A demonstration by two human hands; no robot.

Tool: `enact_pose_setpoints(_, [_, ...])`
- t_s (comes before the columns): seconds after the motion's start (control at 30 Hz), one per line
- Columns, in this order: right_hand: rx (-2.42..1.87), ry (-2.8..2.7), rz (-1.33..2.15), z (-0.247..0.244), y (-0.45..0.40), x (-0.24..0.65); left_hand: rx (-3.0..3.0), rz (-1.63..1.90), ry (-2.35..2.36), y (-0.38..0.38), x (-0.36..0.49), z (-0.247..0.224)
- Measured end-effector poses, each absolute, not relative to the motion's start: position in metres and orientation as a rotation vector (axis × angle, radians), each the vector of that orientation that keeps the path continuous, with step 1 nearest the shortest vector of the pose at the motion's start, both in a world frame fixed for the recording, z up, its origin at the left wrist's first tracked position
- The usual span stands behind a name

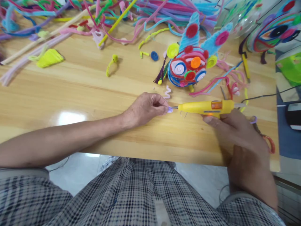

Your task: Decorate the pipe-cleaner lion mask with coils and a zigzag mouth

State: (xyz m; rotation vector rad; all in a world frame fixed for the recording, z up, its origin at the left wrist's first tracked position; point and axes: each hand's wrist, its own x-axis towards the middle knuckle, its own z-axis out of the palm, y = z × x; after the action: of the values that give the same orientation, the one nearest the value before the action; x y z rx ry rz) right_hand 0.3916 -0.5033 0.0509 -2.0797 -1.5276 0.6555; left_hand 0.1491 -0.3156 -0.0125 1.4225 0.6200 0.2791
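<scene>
Between its thumb and fingertips, my left hand pinches a small purple piece. My right hand is closed round the handle of a yellow glue gun, which points left. The gun's metal nozzle meets or nearly meets the purple piece. Just above my left fingertips lies a pale pink zigzag strip. Behind the gun sits a colourful animal head with blue ears, round discs and coiled red and blue strips.
Many fuzzy stems are heaped along the back of the wooden table. A yellow wrapped shape lies left. Orange-handled scissors are by my right hand. A second decorated head and a black cable are right.
</scene>
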Motion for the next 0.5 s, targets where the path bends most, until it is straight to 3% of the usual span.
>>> enact_pose_setpoints(0.5, [-1.805,-1.476,0.841,0.049,-0.498,0.404,1.401,0.284,0.650,-0.315,0.147,-0.010])
